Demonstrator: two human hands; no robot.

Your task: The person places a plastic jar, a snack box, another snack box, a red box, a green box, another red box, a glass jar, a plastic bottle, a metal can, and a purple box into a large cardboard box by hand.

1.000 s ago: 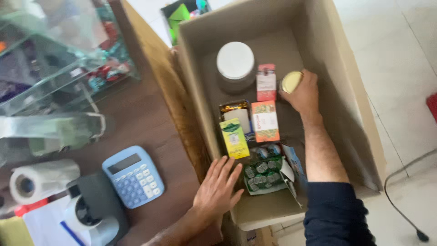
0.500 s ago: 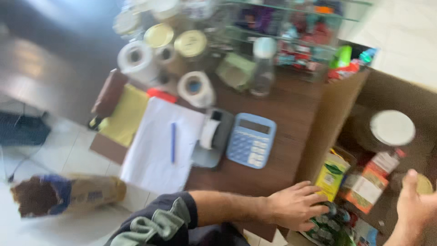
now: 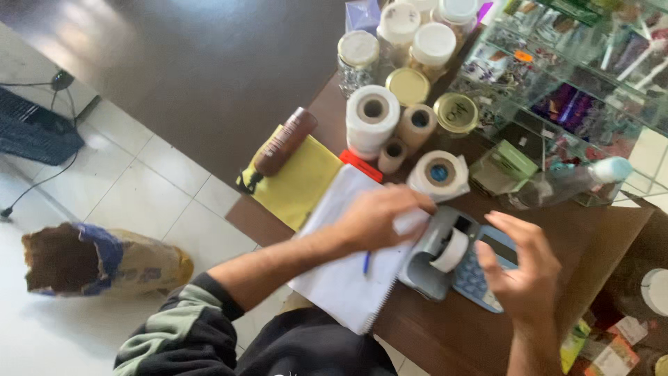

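Our left hand (image 3: 379,219) pinches the tape end at the grey dispenser (image 3: 438,254) beside the notebook (image 3: 341,278), our right hand (image 3: 522,268) hovers spread over the calculator (image 3: 480,275); the tape looks light and sticky, best gripped at its free end.

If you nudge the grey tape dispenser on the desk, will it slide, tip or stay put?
The grey tape dispenser looks squat and broad-based, so it probably resists tipping. Part of it seems to rest on the white spiral notepad, so a push may drag the paper along. The left hand is already on it, and its white tape roll could turn if brushed.
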